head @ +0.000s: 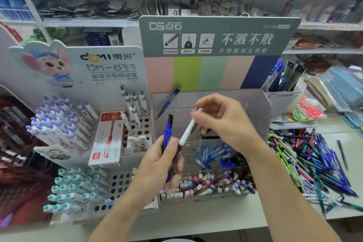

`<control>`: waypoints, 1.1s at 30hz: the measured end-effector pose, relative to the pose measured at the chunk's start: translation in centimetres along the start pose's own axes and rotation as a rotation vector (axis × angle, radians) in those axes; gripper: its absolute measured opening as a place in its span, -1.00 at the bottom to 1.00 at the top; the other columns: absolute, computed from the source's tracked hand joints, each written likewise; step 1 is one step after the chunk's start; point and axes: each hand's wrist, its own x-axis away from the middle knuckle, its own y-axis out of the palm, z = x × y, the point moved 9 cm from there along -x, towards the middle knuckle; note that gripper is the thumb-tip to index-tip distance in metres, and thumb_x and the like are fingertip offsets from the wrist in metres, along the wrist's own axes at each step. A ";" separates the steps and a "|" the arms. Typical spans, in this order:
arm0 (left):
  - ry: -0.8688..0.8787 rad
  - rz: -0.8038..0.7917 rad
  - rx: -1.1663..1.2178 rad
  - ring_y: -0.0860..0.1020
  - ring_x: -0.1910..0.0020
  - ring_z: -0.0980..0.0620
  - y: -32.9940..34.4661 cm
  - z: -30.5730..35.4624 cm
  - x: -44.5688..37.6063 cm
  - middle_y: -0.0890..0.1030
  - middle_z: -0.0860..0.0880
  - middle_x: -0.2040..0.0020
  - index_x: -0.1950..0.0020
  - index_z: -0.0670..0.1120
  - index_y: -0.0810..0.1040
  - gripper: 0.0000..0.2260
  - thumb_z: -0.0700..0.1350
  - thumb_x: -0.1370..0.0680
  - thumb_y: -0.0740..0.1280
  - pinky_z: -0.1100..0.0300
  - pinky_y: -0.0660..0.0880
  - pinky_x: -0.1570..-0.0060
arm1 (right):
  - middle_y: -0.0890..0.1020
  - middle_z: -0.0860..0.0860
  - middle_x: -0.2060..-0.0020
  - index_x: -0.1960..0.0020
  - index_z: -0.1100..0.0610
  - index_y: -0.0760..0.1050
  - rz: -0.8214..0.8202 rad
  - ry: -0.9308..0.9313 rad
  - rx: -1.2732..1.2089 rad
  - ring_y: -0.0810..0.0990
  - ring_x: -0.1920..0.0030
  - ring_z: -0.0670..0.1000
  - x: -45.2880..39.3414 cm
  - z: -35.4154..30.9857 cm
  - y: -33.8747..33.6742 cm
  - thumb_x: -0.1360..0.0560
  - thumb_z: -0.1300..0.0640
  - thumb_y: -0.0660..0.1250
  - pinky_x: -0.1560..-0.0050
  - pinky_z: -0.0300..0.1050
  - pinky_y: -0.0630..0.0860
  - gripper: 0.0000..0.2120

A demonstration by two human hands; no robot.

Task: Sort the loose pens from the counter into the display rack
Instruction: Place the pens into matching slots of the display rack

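Holding two items above the clear display rack [212, 104]. Item one: blue pen [167, 133], upright, black-capped, gripped in my left hand [161, 165] in front of the rack's left half. Item two: white pen [188, 131], tilted, upper end pinched by my right hand [222, 122] over the rack's middle, lower end against my left thumb. Item three: pile of loose pens [310, 163], mixed colours, on the counter [339, 139] right of the rack. Item four: white holed pen stand [121, 182], left of the rack.
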 end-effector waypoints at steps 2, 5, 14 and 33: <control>0.031 0.047 -0.017 0.29 0.59 0.01 -0.8 0.2 0.0 0.45 -0.10 0.33 -0.10 -0.18 0.42 -0.64 0.12 -0.56 0.21 0.28 0.19 0.62 | 0.71 0.11 0.18 -0.04 0.26 0.57 0.318 -0.197 0.002 0.67 0.31 0.05 -0.1 -2.6 -4.0 -0.49 0.31 0.49 0.28 -0.19 0.61 -0.83; 0.028 0.090 0.018 0.28 0.54 0.01 -1.4 -0.1 -0.1 0.43 -0.08 0.31 -0.18 -0.16 0.48 -0.63 0.11 -0.57 0.22 0.25 0.14 0.58 | 0.70 0.06 0.14 -0.03 0.22 0.58 0.571 -0.424 0.158 0.68 0.22 0.05 -0.4 -5.0 -6.8 -0.50 0.26 0.51 0.15 -0.16 0.63 -0.84; 0.058 -0.014 0.111 0.35 0.44 0.00 -0.1 0.2 0.3 0.46 -0.16 0.19 -0.28 0.07 0.61 -0.69 -0.04 -0.55 0.32 0.26 0.26 0.56 | 0.66 0.03 0.02 -0.16 0.19 0.66 0.474 -0.326 0.579 0.67 0.18 -0.11 -3.1 -0.7 -3.8 -0.47 0.24 0.53 0.06 -0.32 0.60 -0.74; -0.024 -0.193 -0.333 0.40 0.54 0.05 3.5 -2.5 -0.4 0.59 -0.04 0.37 -0.01 -0.11 0.57 -0.82 -0.16 -0.69 0.19 0.27 0.30 0.50 | 0.63 0.01 0.27 -0.16 0.20 0.58 0.149 0.134 -0.090 0.58 0.37 0.03 7.0 5.6 -2.6 -0.55 0.42 0.37 0.35 -0.09 0.55 -0.76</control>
